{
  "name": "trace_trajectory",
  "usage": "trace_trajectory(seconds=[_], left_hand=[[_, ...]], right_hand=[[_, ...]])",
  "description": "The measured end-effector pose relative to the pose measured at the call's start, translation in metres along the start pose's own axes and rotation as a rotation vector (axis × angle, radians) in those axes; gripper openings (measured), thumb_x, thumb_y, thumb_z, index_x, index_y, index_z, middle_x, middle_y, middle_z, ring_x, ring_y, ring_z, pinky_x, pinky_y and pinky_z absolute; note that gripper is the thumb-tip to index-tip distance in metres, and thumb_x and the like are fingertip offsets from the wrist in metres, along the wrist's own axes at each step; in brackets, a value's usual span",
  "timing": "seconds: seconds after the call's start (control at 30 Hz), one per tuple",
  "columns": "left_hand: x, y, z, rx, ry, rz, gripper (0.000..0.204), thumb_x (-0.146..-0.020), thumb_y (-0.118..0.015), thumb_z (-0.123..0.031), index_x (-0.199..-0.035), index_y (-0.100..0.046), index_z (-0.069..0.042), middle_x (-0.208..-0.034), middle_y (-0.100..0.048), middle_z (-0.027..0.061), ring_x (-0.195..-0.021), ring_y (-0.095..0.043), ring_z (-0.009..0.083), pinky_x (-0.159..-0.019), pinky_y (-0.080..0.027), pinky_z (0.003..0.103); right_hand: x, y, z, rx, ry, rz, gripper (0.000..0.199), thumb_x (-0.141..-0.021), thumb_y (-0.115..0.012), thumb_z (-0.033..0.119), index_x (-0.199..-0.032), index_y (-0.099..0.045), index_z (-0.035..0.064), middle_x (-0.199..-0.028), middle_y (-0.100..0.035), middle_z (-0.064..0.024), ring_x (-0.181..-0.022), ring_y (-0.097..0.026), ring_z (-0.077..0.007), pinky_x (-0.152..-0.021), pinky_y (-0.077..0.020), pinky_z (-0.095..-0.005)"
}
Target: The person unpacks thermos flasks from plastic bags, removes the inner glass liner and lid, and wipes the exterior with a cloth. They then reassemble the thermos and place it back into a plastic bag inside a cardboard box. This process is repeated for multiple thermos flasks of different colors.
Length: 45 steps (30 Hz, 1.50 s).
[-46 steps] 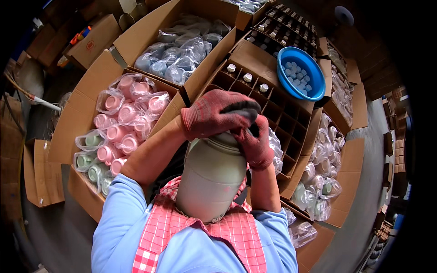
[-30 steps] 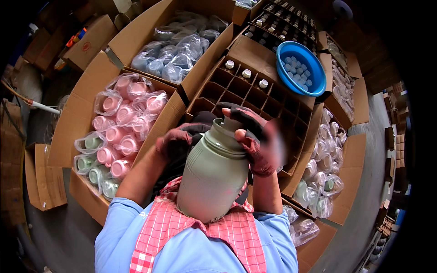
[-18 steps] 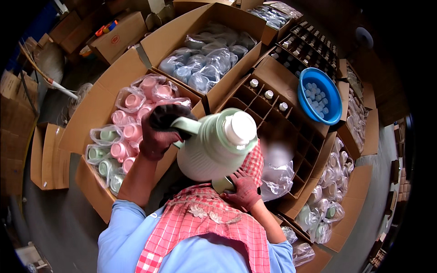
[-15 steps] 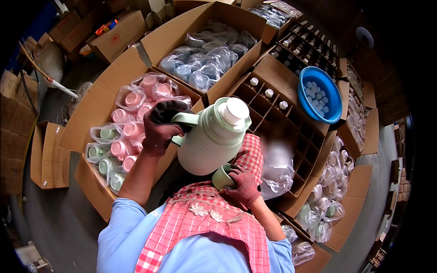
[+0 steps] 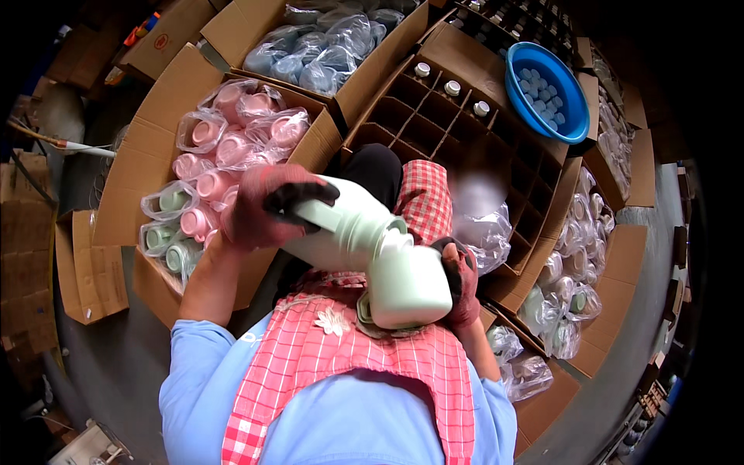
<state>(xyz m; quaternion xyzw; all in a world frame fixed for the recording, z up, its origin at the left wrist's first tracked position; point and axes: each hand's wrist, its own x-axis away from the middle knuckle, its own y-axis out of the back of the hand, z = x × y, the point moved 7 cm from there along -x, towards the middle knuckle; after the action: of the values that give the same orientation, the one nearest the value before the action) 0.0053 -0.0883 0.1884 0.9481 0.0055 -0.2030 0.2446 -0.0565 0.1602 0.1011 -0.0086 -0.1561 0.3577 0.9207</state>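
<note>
A gloved left hand (image 5: 267, 205) is clamping the handle of a pale green flask (image 5: 364, 248), the right hand (image 5: 461, 283) closing around its base. Upright half a second ago, the flask is now lying tipped, base toward the camera.

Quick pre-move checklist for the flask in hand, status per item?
1. Left hand has the flask by its handle: ok.
2. Right hand steadies the flask's end nearest the camera: ok.
3. Flask upright: not ok, it lies tilted across the lap.
4. Lid seated: cannot tell.
5. Free cells in the divider box: ok, most cells look empty; three near the far edge hold capped items.
6. Plastic bag near at hand: ok, beside the right hand.
</note>
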Motion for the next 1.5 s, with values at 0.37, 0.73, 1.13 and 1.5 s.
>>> trace_trajectory(seconds=[0.37,0.73,1.13,1.5], left_hand=[[-0.024,-0.031,-0.009,0.064,0.036,0.15,0.053,-0.055,-0.073,0.002,-0.106,-0.062,-0.005,-0.093,-0.067,0.0099,-0.082,-0.066,0.0203,-0.074,-0.052,0.029],[-0.046,-0.07,-0.046,-0.429,-0.383,0.18,0.04,-0.059,-0.064,-0.001,-0.098,-0.063,-0.009,-0.079,-0.062,0.0071,-0.069,-0.061,0.0262,-0.061,-0.049,0.036],[-0.051,-0.055,-0.039,-0.142,-0.31,0.173,0.046,-0.055,-0.065,0.001,-0.101,-0.062,-0.008,-0.089,-0.065,0.0101,-0.079,-0.063,0.0291,-0.069,-0.052,0.037],[-0.047,-0.065,-0.069,-0.366,-0.571,0.21,0.036,-0.06,-0.066,-0.008,-0.095,-0.061,-0.01,-0.075,-0.06,0.0053,-0.065,-0.059,0.025,-0.055,-0.048,0.036]], right_hand=[[0.03,-0.013,0.026,0.319,0.633,0.002,0.086,-0.064,-0.081,0.033,-0.134,-0.039,0.0027,-0.141,-0.03,-0.025,-0.13,-0.034,-0.0367,-0.103,-0.0307,-0.0443],[-0.02,0.027,-0.065,-0.187,-0.288,0.145,0.049,-0.094,-0.048,0.037,-0.127,-0.043,0.0018,-0.105,-0.06,-0.0148,-0.097,-0.058,-0.0182,-0.082,-0.0457,-0.0289],[0.006,0.03,0.012,0.584,0.276,-0.217,0.07,-0.072,-0.073,0.032,-0.129,-0.043,0.0038,-0.095,-0.063,-0.0159,-0.081,-0.063,-0.0271,-0.07,-0.0512,-0.0353],[0.015,-0.002,0.006,0.356,0.524,-0.215,0.094,-0.069,-0.077,0.023,-0.141,-0.021,0.0019,-0.135,-0.042,-0.0142,-0.123,-0.043,-0.0243,-0.096,-0.0414,-0.0348]])
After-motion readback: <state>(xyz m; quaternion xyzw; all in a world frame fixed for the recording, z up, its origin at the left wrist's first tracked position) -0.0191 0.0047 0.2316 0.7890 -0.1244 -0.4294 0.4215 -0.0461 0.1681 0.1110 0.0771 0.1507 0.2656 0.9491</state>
